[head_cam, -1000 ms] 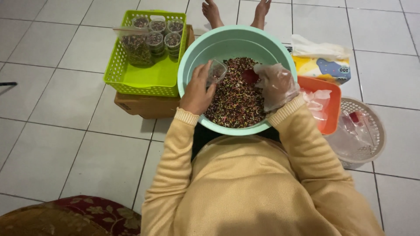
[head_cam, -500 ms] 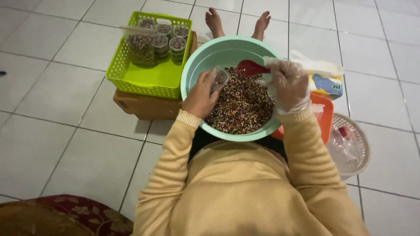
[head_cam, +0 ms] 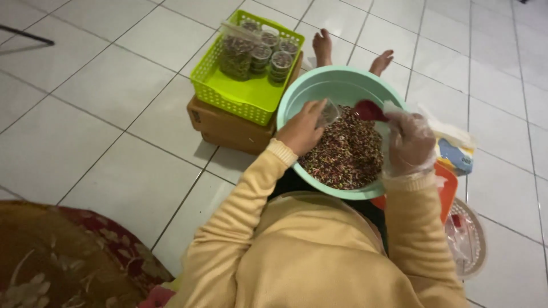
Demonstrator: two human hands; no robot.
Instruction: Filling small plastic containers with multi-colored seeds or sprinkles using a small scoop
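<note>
A pale green bowl (head_cam: 313, 86) rests on my lap, holding a heap of small dark mixed beads or grains (head_cam: 346, 157). Over the heap, my left hand (head_cam: 301, 130) grips a small clear plastic cup (head_cam: 329, 113), tilted toward the right. My right hand (head_cam: 409, 144), in a thin clear plastic glove, holds a red scoop (head_cam: 370, 110) right beside the cup's mouth. Both sleeves are pale yellow.
A lime green basket (head_cam: 240, 91) with several filled clear cups (head_cam: 273, 59) sits on a brown cardboard box (head_cam: 228, 126) to the left of the bowl. An orange tray (head_cam: 447, 189), a tissue pack (head_cam: 455, 153) and a round wicker plate (head_cam: 474, 239) lie at right. A patterned rug (head_cam: 63, 256) is at lower left.
The red scoop has risen out of the heap to the cup's mouth. The view has swung so the bowl now sits further right.
</note>
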